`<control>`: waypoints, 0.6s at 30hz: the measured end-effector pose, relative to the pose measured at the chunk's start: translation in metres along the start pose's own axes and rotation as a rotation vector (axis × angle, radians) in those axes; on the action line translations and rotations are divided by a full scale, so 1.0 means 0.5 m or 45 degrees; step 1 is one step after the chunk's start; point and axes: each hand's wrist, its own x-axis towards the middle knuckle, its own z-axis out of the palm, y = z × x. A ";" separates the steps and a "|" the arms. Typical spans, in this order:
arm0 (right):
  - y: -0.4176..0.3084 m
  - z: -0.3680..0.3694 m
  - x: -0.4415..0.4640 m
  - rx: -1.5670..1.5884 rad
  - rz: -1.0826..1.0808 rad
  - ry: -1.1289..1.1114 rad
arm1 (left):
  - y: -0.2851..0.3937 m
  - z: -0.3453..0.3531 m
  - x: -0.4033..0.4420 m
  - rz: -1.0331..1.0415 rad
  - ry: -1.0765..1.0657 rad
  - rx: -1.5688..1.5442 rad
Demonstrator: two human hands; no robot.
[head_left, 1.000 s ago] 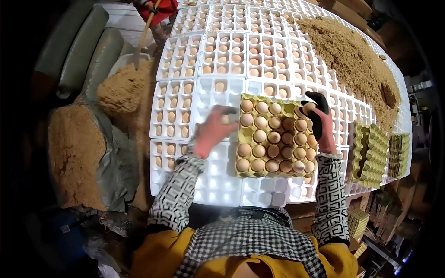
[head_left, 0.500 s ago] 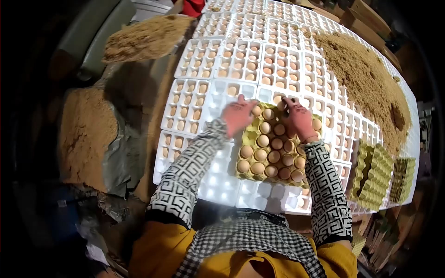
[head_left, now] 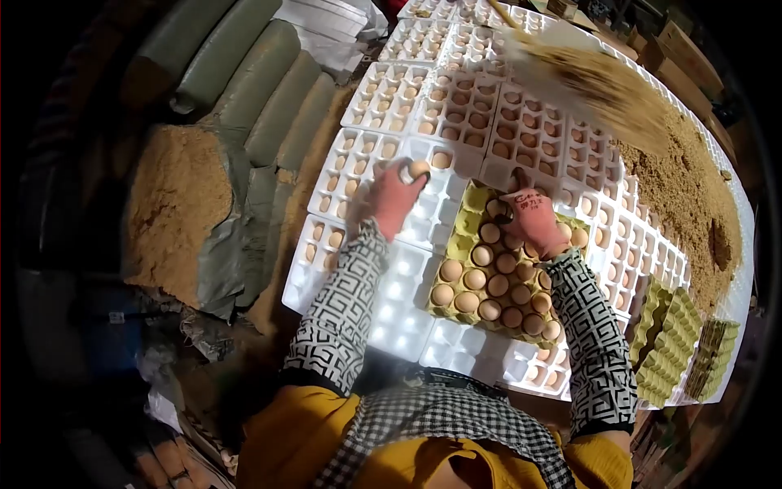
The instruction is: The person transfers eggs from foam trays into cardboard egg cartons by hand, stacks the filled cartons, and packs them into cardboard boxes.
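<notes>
Obscuring white trays (head_left: 493, 130): blurred sawdust (head_left: 601, 88)

So the surface (head_left: 743, 281) is one wide, whitish thing, and it's pretty much tiled with white foam trays (head_left: 401, 303) sitting edge to edge, rows and rows of them. Most have eggs in their square pockets, one per pocket from what I can see. A yellow-green pulp egg tray (head_left: 466, 223) full of rounded cups sits at a slant right on top of the foam ones, near the close edge, with brown eggs (head_left: 442, 293) in most cups. Over on the right there's a big heap of sawdust-like stuff (head_left: 692, 204) spread across the foam trays, and two stacks of pulp trays (head_left: 674, 352) side by side near the edge.
</notes>
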 end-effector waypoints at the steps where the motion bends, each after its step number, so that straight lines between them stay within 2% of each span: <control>1: 0.003 0.007 0.003 -0.003 -0.059 0.039 | -0.010 0.010 0.032 0.070 0.070 0.034; 2: 0.006 0.016 0.005 -0.007 -0.118 0.073 | -0.017 0.027 0.064 0.039 0.049 0.043; 3: 0.003 -0.001 0.015 0.058 -0.045 0.047 | -0.003 0.025 0.093 -0.010 -0.092 0.092; 4: -0.008 -0.037 0.021 0.353 0.006 0.073 | 0.005 0.026 0.113 -0.057 -0.237 0.142; 6: 0.001 -0.028 0.038 0.789 0.269 0.056 | -0.014 0.051 0.142 -0.059 -0.283 0.268; 8: -0.010 -0.027 0.064 0.874 0.237 0.104 | -0.044 0.062 0.141 -0.052 -0.312 0.248; 10: -0.064 -0.048 0.118 0.703 -0.118 0.330 | -0.072 0.042 0.134 0.019 -0.336 0.097; 11: -0.076 -0.051 0.149 0.568 -0.081 0.149 | -0.087 0.034 0.123 0.097 -0.341 -0.081; 12: -0.074 -0.022 0.181 0.469 -0.194 0.166 | -0.086 0.022 0.111 0.120 -0.389 -0.080; 14: -0.055 0.020 0.234 0.275 -0.093 -0.401 | -0.092 0.012 0.087 0.222 -0.521 0.218; 15: -0.059 0.011 0.251 0.297 -0.126 -0.581 | -0.097 0.015 0.092 0.235 -0.595 0.287; 16: -0.080 0.011 0.255 0.377 -0.037 -0.525 | -0.097 0.006 0.095 0.215 -0.523 0.149; 18: -0.129 0.014 0.260 0.190 -0.086 -0.097 | -0.102 -0.019 0.103 0.167 -0.370 -0.126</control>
